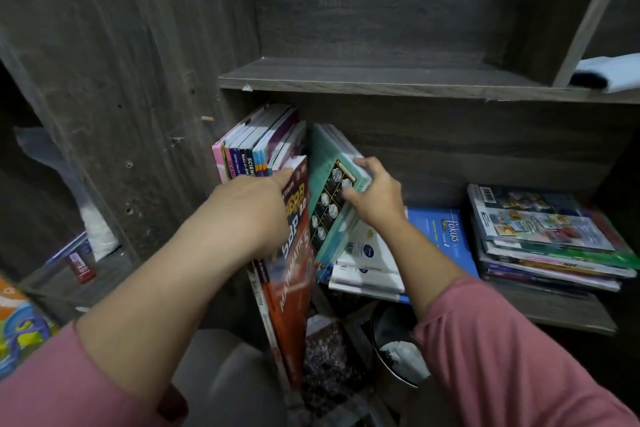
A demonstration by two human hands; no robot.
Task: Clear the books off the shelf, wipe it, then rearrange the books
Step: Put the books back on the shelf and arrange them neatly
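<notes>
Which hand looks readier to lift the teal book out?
The right hand: its fingers curl round the teal paperback book's top edge, while the left hand is on the orange maths book.

Dark grey wood-grain shelf unit (381,80) fills view. Tall side panel (121,80) at left, dotted with small holes. Upright divider (588,10) at upper right. Colourful patterned mat (17,329) in lower left corner. Light dim; lower recesses in shadow.
</notes>
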